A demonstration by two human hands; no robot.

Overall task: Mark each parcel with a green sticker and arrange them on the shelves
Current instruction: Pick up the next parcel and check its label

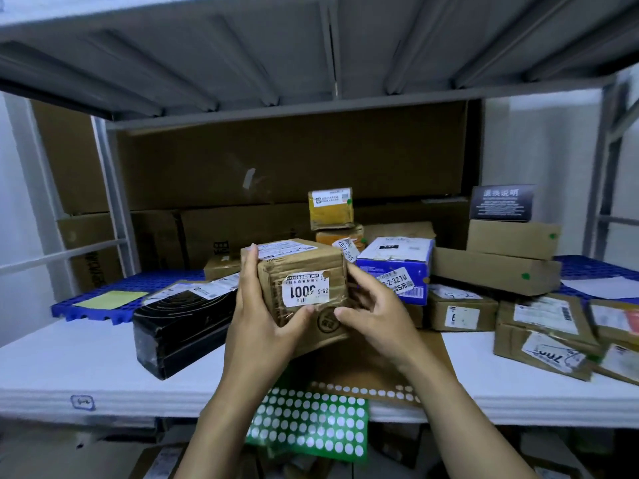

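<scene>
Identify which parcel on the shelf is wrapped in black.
The long black parcel lying left of the left hand, which holds a brown parcel; no other parcel in view is black.

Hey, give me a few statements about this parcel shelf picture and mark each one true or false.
1. The left hand and the right hand both hold the brown parcel. True.
2. The black box lies to the right of that parcel. False: it lies to its left, on the shelf.
3. The yellow box at the back carries a green dot. True.
4. The sticker sheet lies on top of the black box. False: it lies at the shelf's front edge, below the forearms.
</scene>
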